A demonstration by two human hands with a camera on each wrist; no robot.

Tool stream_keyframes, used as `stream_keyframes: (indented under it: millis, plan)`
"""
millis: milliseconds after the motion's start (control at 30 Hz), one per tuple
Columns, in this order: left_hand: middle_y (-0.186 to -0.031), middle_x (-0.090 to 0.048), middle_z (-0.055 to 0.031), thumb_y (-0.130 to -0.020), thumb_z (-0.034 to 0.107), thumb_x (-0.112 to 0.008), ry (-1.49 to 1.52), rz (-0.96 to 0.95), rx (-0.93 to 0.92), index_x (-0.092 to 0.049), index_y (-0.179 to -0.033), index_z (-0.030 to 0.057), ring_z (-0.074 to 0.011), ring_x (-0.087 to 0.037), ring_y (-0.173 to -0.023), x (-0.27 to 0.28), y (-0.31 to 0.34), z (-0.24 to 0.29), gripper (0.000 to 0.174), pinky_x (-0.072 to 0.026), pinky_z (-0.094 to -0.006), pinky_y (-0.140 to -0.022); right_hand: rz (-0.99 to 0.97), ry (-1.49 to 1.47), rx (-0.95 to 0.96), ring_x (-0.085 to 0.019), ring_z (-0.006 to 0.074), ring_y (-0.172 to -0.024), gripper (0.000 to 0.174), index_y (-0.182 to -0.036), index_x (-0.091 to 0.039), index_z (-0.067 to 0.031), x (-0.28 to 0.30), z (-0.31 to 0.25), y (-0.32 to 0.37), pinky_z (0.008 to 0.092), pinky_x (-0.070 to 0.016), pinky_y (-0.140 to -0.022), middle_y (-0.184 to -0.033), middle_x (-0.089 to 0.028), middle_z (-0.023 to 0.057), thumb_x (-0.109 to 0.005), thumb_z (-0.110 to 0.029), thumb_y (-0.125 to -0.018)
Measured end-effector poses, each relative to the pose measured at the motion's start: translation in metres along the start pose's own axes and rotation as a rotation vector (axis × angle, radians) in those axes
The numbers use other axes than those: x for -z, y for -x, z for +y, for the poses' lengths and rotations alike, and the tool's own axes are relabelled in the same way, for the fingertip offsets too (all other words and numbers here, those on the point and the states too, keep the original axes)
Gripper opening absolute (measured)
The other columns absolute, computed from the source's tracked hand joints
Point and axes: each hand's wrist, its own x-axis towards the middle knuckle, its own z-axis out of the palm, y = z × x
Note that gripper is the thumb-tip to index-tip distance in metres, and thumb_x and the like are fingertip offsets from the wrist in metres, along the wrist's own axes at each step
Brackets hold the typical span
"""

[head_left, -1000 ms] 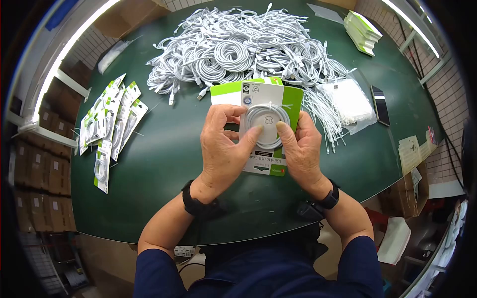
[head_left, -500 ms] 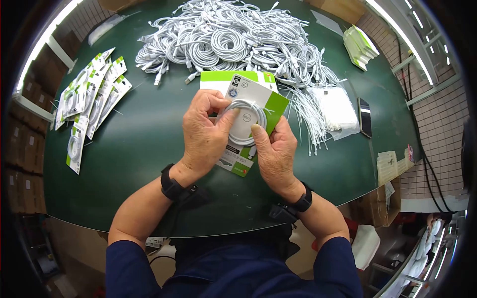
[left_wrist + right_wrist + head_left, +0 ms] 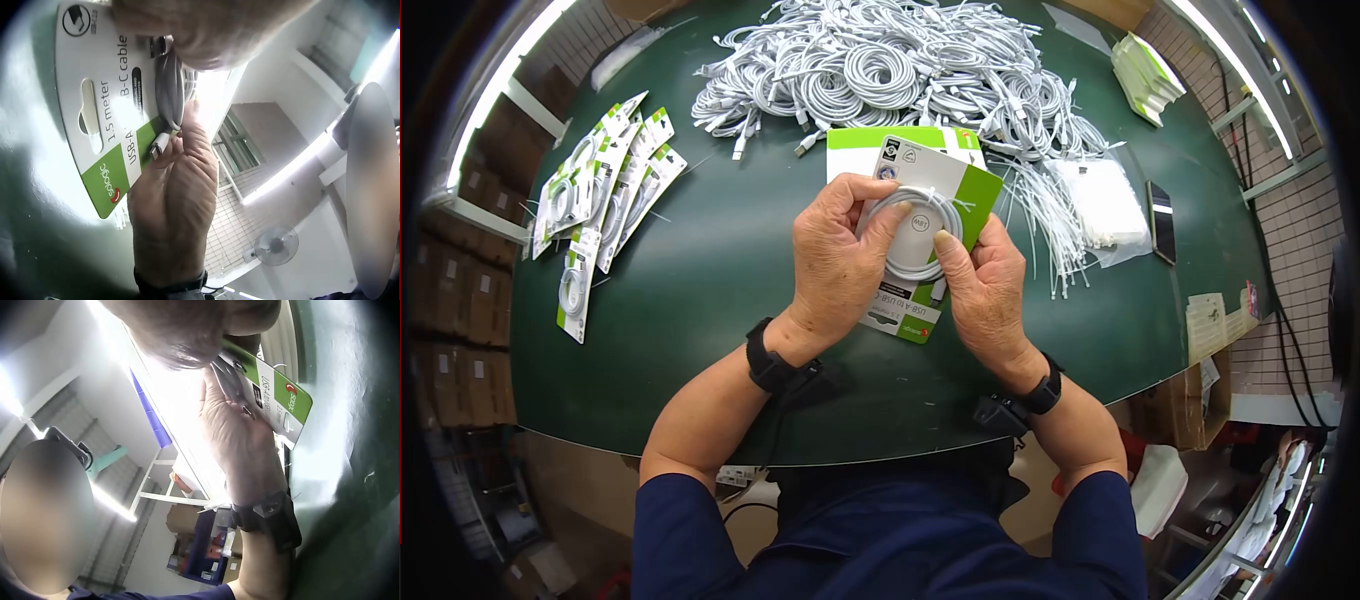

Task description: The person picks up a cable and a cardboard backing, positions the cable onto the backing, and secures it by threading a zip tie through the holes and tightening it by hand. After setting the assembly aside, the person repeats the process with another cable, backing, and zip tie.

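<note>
In the head view, both hands hold a white-and-green packaging card point(image 3: 980, 192) bearing a coiled white USB cable point(image 3: 912, 273). A thin white tie point(image 3: 962, 203) loops round the coil's upper right, its tails sticking out. My left hand point(image 3: 840, 250) pinches the left side, thumb laid over the coil's upper left. My right hand point(image 3: 992, 295) grips the lower right edge, with its thumb tip at the coil. The left wrist view shows the card's hang hole end point(image 3: 112, 181) and a metal cable plug point(image 3: 159, 145) near the right hand's fingers.
A large heap of white cables point(image 3: 880, 75) lies at the back. Packed cards point(image 3: 600, 190) overlap at the left. Behind the held card is a green-and-white card point(image 3: 840, 155). To the right are loose ties point(image 3: 1050, 235), a plastic bag point(image 3: 1110, 210), a phone point(image 3: 1162, 225) and stacked cards point(image 3: 1145, 80).
The card has turned slightly clockwise in the head view. My left thumb has moved from the coil's middle to its upper left. Both hands keep their hold.
</note>
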Motion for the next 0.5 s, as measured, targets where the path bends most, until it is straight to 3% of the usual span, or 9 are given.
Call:
stream_keyframes:
  millis: [167, 200, 300, 333, 433, 500]
  plan:
    - [-0.099, -0.071, -0.0068, -0.096, -0.002, -0.074, -0.014, 0.022, -0.084, -0.067, -0.109, -0.0018, -0.0093, -0.067, -0.088, -0.003, 0.001, -0.008, 0.015, -0.0566, -0.0252, -0.077, 0.046, 0.132, 0.021, -0.067, 0.0140, -0.104, 0.038, -0.135, -0.053, 0.0048, 0.002, 0.003, -0.003, 0.0312, -0.0559, -0.089, -0.120, -0.070, 0.0142, -0.067, -0.011, -0.104]
    - [-0.097, -0.070, -0.0058, -0.095, -0.002, -0.075, -0.025, 0.012, -0.119, -0.068, -0.108, -0.0016, -0.0089, -0.066, -0.086, -0.003, 0.000, -0.010, 0.015, -0.0557, -0.0254, -0.075, 0.060, 0.206, 0.084, -0.069, 0.0204, -0.108, 0.051, -0.143, -0.046, 0.0063, 0.004, 0.006, -0.006, 0.0346, -0.0569, -0.090, -0.123, -0.070, 0.0194, -0.068, -0.012, -0.102]
    - [-0.106, -0.069, -0.0052, -0.097, -0.006, -0.072, -0.222, -0.085, -0.169, -0.065, -0.112, -0.0019, -0.0095, -0.068, -0.097, 0.003, 0.004, -0.011, 0.017, -0.0562, -0.0245, -0.086, 0.150, 0.478, 0.323, -0.071, 0.0272, -0.109, 0.062, -0.149, -0.039, 0.0089, 0.008, 0.012, -0.013, 0.0376, -0.0581, -0.089, -0.123, -0.070, 0.0240, -0.070, -0.015, -0.102]
    - [-0.105, -0.068, -0.0057, -0.097, -0.006, -0.072, -0.301, -0.096, -0.225, -0.065, -0.111, -0.0028, -0.0095, -0.068, -0.096, 0.004, 0.003, -0.008, 0.017, -0.0560, -0.0243, -0.085, 0.108, 0.425, 0.275, -0.074, 0.0371, -0.107, 0.068, -0.153, -0.032, 0.0109, 0.010, 0.010, -0.015, 0.0412, -0.0591, -0.087, -0.120, -0.070, 0.0292, -0.068, -0.017, -0.102]
    - [-0.094, -0.067, -0.0056, -0.092, -0.004, -0.078, -0.188, -0.007, -0.170, -0.068, -0.104, -0.0016, -0.0082, -0.061, -0.080, -0.001, 0.002, -0.009, 0.016, -0.0511, -0.0255, -0.068, 0.084, 0.543, 0.228, -0.075, 0.0417, -0.102, 0.069, -0.154, -0.029, 0.0115, 0.007, 0.000, -0.012, 0.0431, -0.0595, -0.084, -0.114, -0.070, 0.0311, -0.066, -0.018, -0.104]
    - [-0.095, -0.067, -0.0056, -0.092, -0.004, -0.077, -0.152, -0.003, -0.152, -0.068, -0.104, -0.0018, -0.0078, -0.061, -0.081, -0.001, 0.002, -0.009, 0.016, -0.0516, -0.0247, -0.070, 0.080, 0.519, 0.209, -0.074, 0.0440, -0.102, 0.068, -0.154, -0.027, 0.0119, 0.004, -0.002, -0.011, 0.0442, -0.0593, -0.084, -0.113, -0.070, 0.0325, -0.064, -0.017, -0.105]
